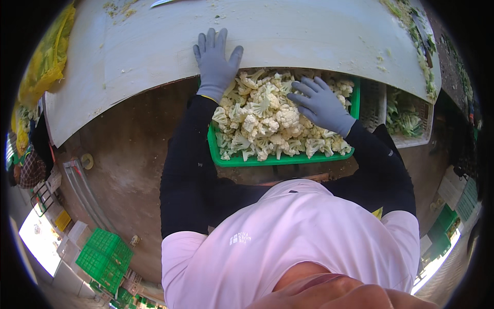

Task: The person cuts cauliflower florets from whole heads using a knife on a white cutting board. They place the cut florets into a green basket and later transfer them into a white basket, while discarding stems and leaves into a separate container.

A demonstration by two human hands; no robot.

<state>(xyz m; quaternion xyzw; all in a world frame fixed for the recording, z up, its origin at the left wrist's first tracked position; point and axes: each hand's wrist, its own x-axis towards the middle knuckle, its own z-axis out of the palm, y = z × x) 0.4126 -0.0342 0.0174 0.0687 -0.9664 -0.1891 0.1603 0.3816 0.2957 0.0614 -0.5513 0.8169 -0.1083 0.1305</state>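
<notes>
Cauliflower florets fill a green plastic crate, whose far side lies under the edge of the white tabletop. My left hand, in a grey glove, lies palm down on the tabletop near its edge, fingers spread, with the wrist beside the florets. My right hand, gloved the same way, rests over the florets at the crate's right side. Its fingers are apart and point to the upper left; no floret is seen gripped, though its palm is hidden.
Right of the green crate stands a white crate with green leaves. Leaf trimmings and a knife lie at the table's right end. Part of a blade shows at the far edge. A yellow mesh bag is at left. Another person is at far left.
</notes>
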